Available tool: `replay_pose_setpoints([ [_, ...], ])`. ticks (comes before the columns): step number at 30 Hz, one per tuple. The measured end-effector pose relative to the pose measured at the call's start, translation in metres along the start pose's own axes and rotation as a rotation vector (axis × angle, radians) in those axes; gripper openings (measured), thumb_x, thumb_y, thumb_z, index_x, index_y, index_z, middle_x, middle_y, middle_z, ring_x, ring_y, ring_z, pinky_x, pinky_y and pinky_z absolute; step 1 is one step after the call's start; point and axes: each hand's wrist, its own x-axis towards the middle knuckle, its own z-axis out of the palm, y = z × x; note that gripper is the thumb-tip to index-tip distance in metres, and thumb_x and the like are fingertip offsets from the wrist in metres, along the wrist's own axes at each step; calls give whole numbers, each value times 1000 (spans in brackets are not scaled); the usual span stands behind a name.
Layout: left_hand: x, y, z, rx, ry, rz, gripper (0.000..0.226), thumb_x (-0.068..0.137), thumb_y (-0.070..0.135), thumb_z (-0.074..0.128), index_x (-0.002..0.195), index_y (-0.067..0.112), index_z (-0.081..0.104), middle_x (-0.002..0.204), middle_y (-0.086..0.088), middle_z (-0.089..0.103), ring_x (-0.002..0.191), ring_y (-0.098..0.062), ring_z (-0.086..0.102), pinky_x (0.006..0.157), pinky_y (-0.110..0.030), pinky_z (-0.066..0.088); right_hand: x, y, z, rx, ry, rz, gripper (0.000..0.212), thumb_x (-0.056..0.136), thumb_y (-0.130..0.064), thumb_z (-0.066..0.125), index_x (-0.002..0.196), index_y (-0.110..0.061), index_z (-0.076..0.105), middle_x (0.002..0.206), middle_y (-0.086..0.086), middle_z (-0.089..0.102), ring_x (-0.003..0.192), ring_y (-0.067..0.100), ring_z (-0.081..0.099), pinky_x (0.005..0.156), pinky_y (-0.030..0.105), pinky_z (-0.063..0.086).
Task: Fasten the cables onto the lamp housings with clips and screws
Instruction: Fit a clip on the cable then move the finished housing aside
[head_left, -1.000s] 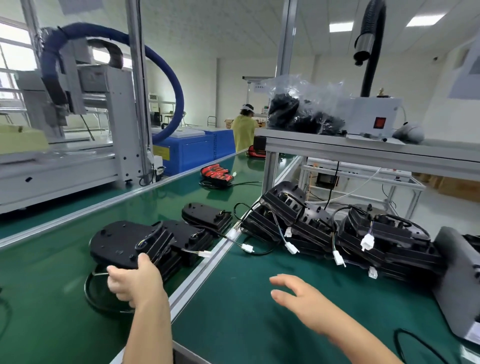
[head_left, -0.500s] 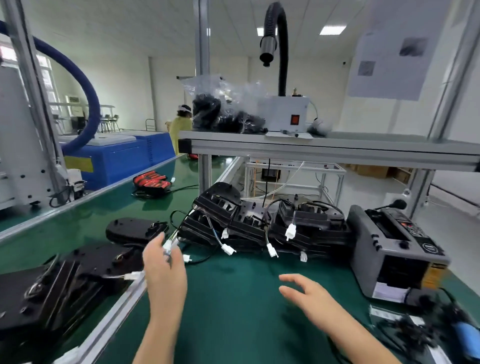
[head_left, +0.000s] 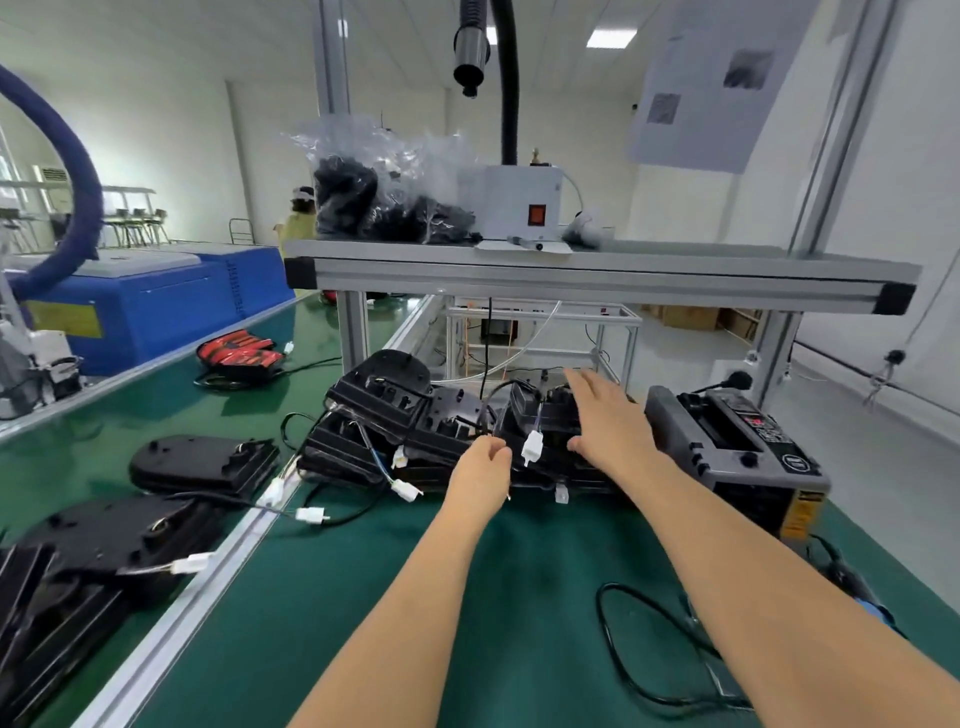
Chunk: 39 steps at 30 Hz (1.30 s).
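A row of black lamp housings (head_left: 395, 410) leans in a pile at the back of the green bench mat (head_left: 519, 597), trailing black cables with white connectors (head_left: 532, 448). My left hand (head_left: 483, 470) has its fingers curled against the front edge of the pile, just left of a hanging connector; what it holds, if anything, is hidden. My right hand (head_left: 610, 421) is spread flat with fingers apart over the rightmost housing (head_left: 545, 415). More housings (head_left: 202, 462) lie on the conveyor belt to the left.
A grey tape dispenser machine (head_left: 737, 457) stands right of the pile. A black cable loop (head_left: 644, 654) lies near my right forearm. An aluminium shelf (head_left: 597, 275) overhangs the pile, carrying a bag of black parts (head_left: 374, 202) and a white box (head_left: 519, 208). A red lamp (head_left: 239, 349) lies on the belt.
My view swung right from the conveyor to the bench. Both hands moved forward: the left from the conveyor housings to the pile's front edge, the right onto the rightmost housing.
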Motion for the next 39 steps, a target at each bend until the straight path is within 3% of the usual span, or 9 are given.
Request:
replay_pose_setpoints([
  [5, -2, -16, 7, -9, -13, -46, 23, 95, 24, 40, 111, 21, 55, 84, 5, 58, 83, -15, 61, 88, -37, 51, 13, -6, 11, -102, -82, -23, 100, 77, -19, 75, 151, -29, 7, 152, 7, 23, 133, 35, 32, 105, 50, 36],
  [12, -4, -32, 3, -17, 4, -49, 16, 93, 24, 43, 83, 31, 53, 82, 8, 58, 81, -16, 60, 79, -36, 53, 17, -9, 16, -215, -7, -47, 71, 82, -10, 62, 142, -24, 26, 140, 14, 33, 126, 37, 37, 98, 51, 40],
  [17, 2, -27, -2, -143, 3, -87, 14, 96, 24, 43, 96, 19, 56, 90, 0, 57, 75, -13, 60, 77, -32, 55, 11, -9, 9, -151, 2, -111, 72, 77, -19, 68, 139, -21, 30, 133, 13, 35, 113, 34, 47, 85, 42, 44],
  [21, 2, -5, -9, -499, -30, -248, 33, 98, 37, 44, 108, 7, 53, 98, -8, 58, 87, -25, 64, 71, -32, 57, -13, -16, -4, -103, 80, -153, 68, 76, -23, 66, 136, -21, 34, 121, 11, 39, 99, 32, 50, 68, 34, 43],
  [23, 1, 2, -16, -564, -48, -275, 43, 97, 47, 42, 109, 6, 53, 100, -13, 62, 94, -31, 64, 77, -39, 57, -32, -25, -15, -85, 114, -179, 66, 74, -25, 67, 132, -20, 37, 113, 9, 41, 92, 32, 51, 65, 33, 41],
  [25, -4, 6, -25, -551, -91, -250, 55, 95, 55, 39, 103, 3, 56, 90, -15, 69, 84, -30, 68, 77, -41, 57, -55, -36, -23, -80, 124, -208, 67, 71, -26, 67, 131, -21, 38, 110, 9, 41, 88, 32, 52, 67, 35, 45],
  [29, -27, 2, -48, -486, -193, -253, 60, 86, 62, 50, 92, 5, 65, 69, -8, 70, 58, -21, 65, 51, -26, 52, -115, -60, -22, -48, 146, -250, 75, 58, -28, 73, 128, -18, 47, 101, 9, 48, 78, 30, 53, 69, 37, 47],
  [33, -60, -28, -57, -308, -275, -287, 47, 82, 53, 63, 97, 8, 68, 77, -8, 70, 60, -18, 65, 48, -21, 49, -165, -79, -4, 8, 193, -258, 75, 44, -26, 75, 116, -14, 61, 89, 9, 54, 69, 28, 54, 61, 35, 50],
  [39, -92, -65, -65, -221, -355, -297, 35, 87, 45, 61, 85, 11, 65, 80, -8, 72, 68, -18, 68, 58, -26, 54, -209, -90, 18, 68, 112, -302, 79, 39, -32, 74, 116, -19, 59, 88, 4, 55, 69, 24, 56, 60, 27, 48],
])
